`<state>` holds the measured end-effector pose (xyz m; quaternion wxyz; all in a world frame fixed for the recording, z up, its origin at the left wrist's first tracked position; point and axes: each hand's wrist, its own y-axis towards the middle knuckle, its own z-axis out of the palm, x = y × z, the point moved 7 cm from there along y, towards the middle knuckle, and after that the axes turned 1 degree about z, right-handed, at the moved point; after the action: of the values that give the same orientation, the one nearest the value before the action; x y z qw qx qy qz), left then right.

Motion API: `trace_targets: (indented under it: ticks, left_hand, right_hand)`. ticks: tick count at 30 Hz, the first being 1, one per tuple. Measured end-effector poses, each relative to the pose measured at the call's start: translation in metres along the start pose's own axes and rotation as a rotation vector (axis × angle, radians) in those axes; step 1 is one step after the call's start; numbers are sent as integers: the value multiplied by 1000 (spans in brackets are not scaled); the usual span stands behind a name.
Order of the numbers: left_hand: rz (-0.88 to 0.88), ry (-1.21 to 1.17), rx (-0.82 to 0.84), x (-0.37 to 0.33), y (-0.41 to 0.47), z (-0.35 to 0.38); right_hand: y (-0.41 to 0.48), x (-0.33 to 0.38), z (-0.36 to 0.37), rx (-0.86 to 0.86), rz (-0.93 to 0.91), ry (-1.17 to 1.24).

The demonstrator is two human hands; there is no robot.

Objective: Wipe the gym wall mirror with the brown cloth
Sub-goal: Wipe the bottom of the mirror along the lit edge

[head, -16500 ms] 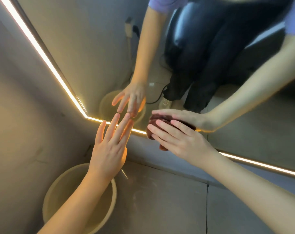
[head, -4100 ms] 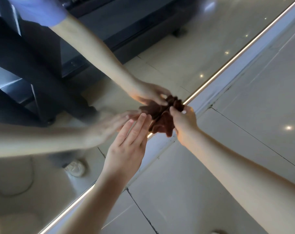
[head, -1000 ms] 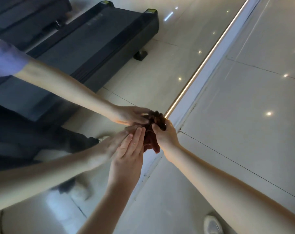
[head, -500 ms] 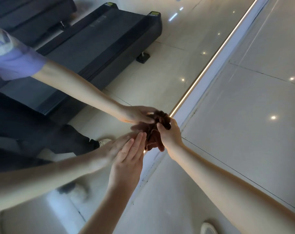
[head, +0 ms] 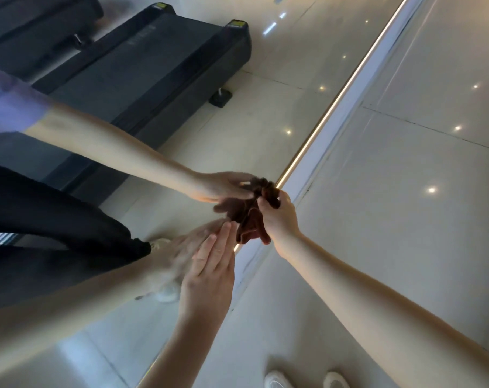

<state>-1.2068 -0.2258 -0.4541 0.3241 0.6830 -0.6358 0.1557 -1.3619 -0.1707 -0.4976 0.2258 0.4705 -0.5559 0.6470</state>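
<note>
Item: brown cloth [head: 250,225], bunched in the closed grip of the right hand [head: 279,217], against the wall mirror [head: 265,93] by its lit edge [head: 335,107]; left hand [head: 209,278] (fingers straight, holding nothing) flat on the glass just beside it.

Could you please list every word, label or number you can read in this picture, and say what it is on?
Nothing can be read.
On the treadmill reflected in the mirror: pale lettering on its rail, too blurred.
The yellow stickers on its end caps: too small.
</note>
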Motion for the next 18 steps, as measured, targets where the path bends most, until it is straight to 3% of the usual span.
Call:
trace_targets:
  ticks: [3, 9, 15, 18]
  left_hand:
    - [28, 14, 1, -2, 4, 0]
    - [-29, -70, -31, -7, 20, -1]
    - [-41, -78, -56, -7, 56, -7]
    - [-37, -59, -42, -6, 70, -9]
  right_hand:
    - [18, 7, -12, -68, -38, 59]
    - [5, -14, -1, 33, 57, 40]
    - [48, 27, -33, -87, -61, 1]
    - [54, 20, -33, -48, -10, 1]
